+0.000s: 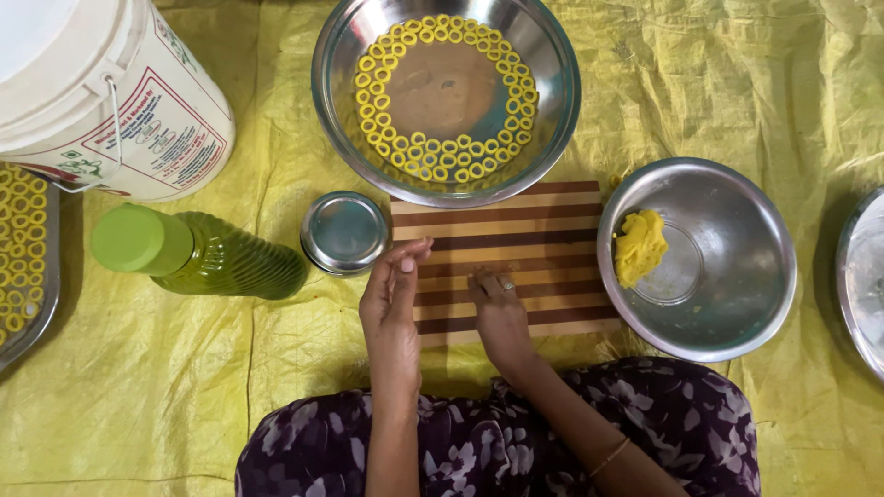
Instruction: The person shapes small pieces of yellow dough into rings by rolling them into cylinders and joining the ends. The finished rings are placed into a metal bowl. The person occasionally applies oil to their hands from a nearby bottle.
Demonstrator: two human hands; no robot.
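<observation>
Both hands rest over a striped wooden cutting board (516, 267) of dark and light brown bands, which lies on a crinkled yellow plastic sheet (138, 387) spread over the floor. The right hand (502, 313), a ring on one finger, lies palm down on the board with its fingers pressed flat; whether anything sits beneath them cannot be told. The left hand (391, 299) stands on edge at the board's left rim, its grip loose and open, holding nothing.

Just beyond the board sits a large round steel bowl (336, 92) with small yellow dough rings (442, 161) laid in a circle around its base. To the right, a smaller steel bowl (737, 304) holds a lump of yellow dough (640, 247). Left of the board stand a small round steel tin (343, 232), a green plastic bottle (198, 253) lying on its side, and a white plastic bucket (120, 101).
</observation>
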